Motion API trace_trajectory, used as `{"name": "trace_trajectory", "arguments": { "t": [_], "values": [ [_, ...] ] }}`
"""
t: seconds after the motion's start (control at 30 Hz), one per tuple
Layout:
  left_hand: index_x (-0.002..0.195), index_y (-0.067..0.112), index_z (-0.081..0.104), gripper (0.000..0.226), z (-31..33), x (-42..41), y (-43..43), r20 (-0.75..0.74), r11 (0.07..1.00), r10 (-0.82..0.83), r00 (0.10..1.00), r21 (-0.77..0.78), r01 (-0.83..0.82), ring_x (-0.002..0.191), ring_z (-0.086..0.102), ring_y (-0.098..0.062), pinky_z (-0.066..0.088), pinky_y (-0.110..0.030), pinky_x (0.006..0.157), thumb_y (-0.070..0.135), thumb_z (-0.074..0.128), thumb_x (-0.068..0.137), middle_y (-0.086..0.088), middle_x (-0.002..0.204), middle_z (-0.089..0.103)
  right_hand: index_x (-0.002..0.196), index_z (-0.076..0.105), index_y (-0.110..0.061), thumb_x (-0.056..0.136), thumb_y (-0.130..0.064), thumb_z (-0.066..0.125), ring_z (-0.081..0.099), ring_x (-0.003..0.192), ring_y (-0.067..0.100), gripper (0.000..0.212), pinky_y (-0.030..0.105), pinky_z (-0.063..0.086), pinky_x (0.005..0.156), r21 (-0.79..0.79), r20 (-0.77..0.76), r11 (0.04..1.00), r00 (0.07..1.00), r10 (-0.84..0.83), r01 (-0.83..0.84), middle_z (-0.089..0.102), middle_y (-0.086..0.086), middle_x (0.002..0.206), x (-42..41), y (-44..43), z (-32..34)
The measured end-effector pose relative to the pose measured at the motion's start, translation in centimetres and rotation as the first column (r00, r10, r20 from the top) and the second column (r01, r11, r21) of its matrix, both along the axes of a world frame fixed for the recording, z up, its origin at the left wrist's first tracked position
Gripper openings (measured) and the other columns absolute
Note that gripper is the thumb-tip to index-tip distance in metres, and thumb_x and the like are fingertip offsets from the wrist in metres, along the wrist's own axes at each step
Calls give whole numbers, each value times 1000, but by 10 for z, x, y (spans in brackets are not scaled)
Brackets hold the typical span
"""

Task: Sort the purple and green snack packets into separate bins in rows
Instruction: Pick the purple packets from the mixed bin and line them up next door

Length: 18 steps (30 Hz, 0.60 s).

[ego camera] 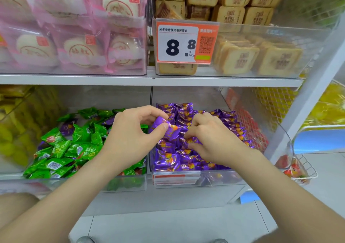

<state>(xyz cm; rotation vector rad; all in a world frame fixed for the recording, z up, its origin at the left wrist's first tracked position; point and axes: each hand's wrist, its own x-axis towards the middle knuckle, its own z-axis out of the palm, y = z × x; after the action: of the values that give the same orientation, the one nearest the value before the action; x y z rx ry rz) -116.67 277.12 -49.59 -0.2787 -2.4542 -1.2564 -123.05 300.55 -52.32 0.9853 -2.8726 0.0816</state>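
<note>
A shiny purple foil snack packet with an orange patch is pinched at its crinkled end between the thumb and forefinger of the left hand. That hand's other fingers curl loosely above it. The packet sits just over the left side of the clear plastic right-hand bin, close above the pile there.

Just right of those fingertips, the right hand lies knuckles-up on the pile. Its thumb and forefinger are closed on the edge of a neighbouring purple packet (the other fingers are bent under and mostly hidden). Beyond and beneath both sets of fingers, purple foil packets fill that bin, standing in rough rows toward the back.

Left of the left hand's knuckles, the clear plastic left-hand bin holds a loose heap of green foil packets. A stray purple packet lies among them farther left. Further left still are blurred yellow packets.

Above the fingers runs a white metal shelf board. Over it hangs an orange-and-white price tag marked with two large 8s. Tan square biscuit packs are to the tag's right and pink-wrapped round white cakes to its left. Well right of the right hand's wrist, a white wire basket hangs off the shelf end.
</note>
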Motion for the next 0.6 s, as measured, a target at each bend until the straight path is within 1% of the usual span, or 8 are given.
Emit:
{"name": "trace_trajectory", "arguments": {
  "t": [0.07,0.1,0.17,0.23,0.3,0.37,0.5,0.6],
  "values": [
    [96,33,80,13,1,1,-1,3,1000,4,1000,5,-4,84,74,-5,53,-15,77,21,79,90,17,82,77,117,76,-29,103,-37,59,49,102,22,24,42,43,92,-137,-10,990,1000,-7,5,53,-6,105,4,1,2],
    [96,32,80,12,2,1,-1,6,1000,1,1000,13,-1,84,74,-5,53,-14,76,22,79,90,16,82,77,118,76,-28,105,-32,55,53,103,20,24,39,43,93,-272,9,962,1000,-13,15,58,-9,106,7,0,6],
    [96,31,80,10,4,1,0,24,999,-19,1000,44,18,82,74,-4,53,-12,74,23,80,90,16,83,77,126,71,-28,103,-18,55,62,105,11,29,30,47,93,-569,132,820,991,17,61,67,-13,112,16,-1,19],
    [95,29,79,9,5,2,2,54,996,-33,998,89,28,77,75,-5,53,-13,70,23,82,89,14,81,77,130,65,-26,90,-8,69,66,103,16,45,29,52,87,-712,133,702,983,129,4,68,-9,116,27,-4,31],
    [95,26,78,11,6,3,3,85,988,-41,996,150,28,72,75,-8,55,-16,67,23,84,87,10,79,77,127,64,-21,77,-11,85,66,103,15,55,27,52,86,-685,-17,716,985,169,-135,67,-9,116,38,-9,33],
    [96,25,77,12,7,3,2,108,980,-58,992,195,37,73,76,-10,56,-19,66,23,85,87,8,79,78,123,68,-18,76,-23,93,66,105,11,53,21,49,89,-670,-69,725,986,152,-159,68,-12,114,40,-14,28],
    [97,23,77,13,12,6,1,97,975,-145,985,185,126,82,77,-10,58,-19,74,21,86,87,9,85,79,119,74,-27,89,-33,84,70,102,10,32,23,51,86,-732,103,681,987,125,-10,74,-16,104,34,-10,28],
    [95,24,77,12,10,7,5,64,979,-169,984,129,159,85,77,-10,58,-20,79,22,86,87,10,87,79,108,79,-30,90,-28,83,72,90,14,19,38,57,77,-742,212,668,966,150,59,78,-13,96,27,-2,32]
  ]
}}
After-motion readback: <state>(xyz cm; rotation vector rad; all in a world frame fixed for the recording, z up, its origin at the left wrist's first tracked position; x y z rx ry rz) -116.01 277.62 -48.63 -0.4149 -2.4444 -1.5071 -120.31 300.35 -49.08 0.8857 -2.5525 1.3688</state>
